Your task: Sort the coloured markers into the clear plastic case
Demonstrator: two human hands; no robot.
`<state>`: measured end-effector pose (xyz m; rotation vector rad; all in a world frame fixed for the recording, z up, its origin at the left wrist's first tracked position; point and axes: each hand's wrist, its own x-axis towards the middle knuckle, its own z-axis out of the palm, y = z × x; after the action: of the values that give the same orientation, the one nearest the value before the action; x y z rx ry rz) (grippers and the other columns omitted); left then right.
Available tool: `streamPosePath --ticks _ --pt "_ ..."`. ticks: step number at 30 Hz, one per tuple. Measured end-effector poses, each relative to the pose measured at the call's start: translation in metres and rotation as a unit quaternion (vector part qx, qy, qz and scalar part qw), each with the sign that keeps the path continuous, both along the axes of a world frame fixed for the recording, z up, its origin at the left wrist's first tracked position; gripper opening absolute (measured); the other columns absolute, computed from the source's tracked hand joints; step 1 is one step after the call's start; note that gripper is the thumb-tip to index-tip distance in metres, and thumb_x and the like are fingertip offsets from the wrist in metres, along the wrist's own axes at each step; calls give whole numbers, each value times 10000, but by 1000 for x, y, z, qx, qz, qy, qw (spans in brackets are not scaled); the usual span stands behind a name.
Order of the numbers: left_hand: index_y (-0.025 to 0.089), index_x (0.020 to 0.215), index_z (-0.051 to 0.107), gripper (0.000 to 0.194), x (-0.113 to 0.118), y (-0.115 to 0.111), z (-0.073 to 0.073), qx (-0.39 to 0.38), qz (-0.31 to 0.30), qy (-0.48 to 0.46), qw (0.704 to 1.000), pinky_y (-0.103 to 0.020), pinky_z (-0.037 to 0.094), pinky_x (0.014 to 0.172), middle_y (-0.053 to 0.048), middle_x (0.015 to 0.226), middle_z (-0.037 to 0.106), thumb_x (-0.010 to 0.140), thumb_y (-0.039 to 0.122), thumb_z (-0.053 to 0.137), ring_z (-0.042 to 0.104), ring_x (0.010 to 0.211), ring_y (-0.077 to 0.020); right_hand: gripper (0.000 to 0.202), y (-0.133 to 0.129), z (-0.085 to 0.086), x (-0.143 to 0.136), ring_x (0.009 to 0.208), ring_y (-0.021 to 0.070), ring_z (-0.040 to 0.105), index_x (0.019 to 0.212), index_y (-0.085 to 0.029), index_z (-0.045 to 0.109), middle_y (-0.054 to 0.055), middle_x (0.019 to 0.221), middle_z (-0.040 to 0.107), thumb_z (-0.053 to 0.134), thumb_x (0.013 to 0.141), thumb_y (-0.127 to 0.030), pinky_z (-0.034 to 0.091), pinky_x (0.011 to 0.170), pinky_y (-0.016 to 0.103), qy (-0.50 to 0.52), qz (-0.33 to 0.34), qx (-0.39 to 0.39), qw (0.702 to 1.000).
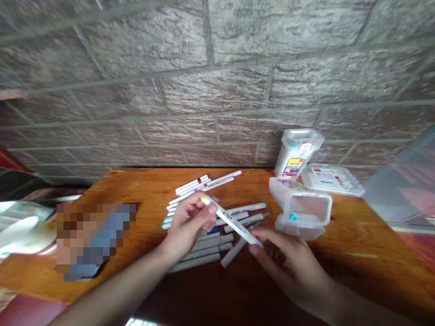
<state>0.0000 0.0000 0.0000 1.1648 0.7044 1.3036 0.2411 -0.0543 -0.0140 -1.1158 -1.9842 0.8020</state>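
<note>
Item: one white marker (234, 224), yellow at its far-left end, held aslant above the table (146, 190), the other end pointing near-right.
Item: left hand (190, 222), pinching the yellow end as I view it.
Item: right hand (292, 258), fingers closed on the near-right end. I note the two hands apart, joined only by the marker.
Item: loose markers (205, 261), many, strewn beneath and beyond the hands; the far ones lie well short of the far edge.
Item: upright clear box (288, 156), labelled, at the far right, close to the wall (183, 68).
Item: open clear container (282, 192), just nearer, its mouth facing near; the right hand is near it but not touching.
Item: flat case (331, 179), right of the box.
Item: pixelated object (98, 244), left, near the table's left edge; I cannot identify it.
Room: I find bare wood between it and the markers.
</note>
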Motion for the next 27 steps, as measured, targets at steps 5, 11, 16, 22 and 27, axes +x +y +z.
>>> streamPosePath --ticks 5,11,16,22,27 --pt "148 934 754 191 -3 1 1 -10 1 -21 1000 -181 415 497 58 607 561 909 317 840 425 493 -51 192 -1 5 -3 558 137 609 1136 -200 752 -19 716 686 591 1057 -266 435 502 222 17 5 -1 1000" --pt "159 960 766 153 -6 0 0 -20 -12 -38 999 -186 421 509 49 624 575 913 290 828 438 504 -56 164 -3 8 -4 552 130 607 1131 -215 756 -25 721 696 628 1032 -237 443 492 210 27 3 4 1000" --pt "143 935 770 196 -3 -2 3 -23 -11 -45 999 -194 411 503 36 619 577 909 329 825 445 502 -64 161 -3 6 -3 562 130 639 1131 -217 758 -19 742 726 648 1013 -219 467 499 202 33 -3 16 999" --pt "136 932 782 229 -2 -2 4 -38 2 -55 998 -203 406 499 31 595 564 924 364 799 446 492 -74 171 -3 6 -2 565 129 661 1143 -227 753 -14 783 766 658 1002 -202 487 505 202 37 -5 27 999" --pt "142 919 787 223 -4 -1 4 -41 7 -49 998 -201 388 497 34 577 549 922 366 797 445 487 -74 168 -4 7 -2 581 131 691 1138 -240 744 -23 787 777 674 992 -199 516 517 195 46 -18 47 998"
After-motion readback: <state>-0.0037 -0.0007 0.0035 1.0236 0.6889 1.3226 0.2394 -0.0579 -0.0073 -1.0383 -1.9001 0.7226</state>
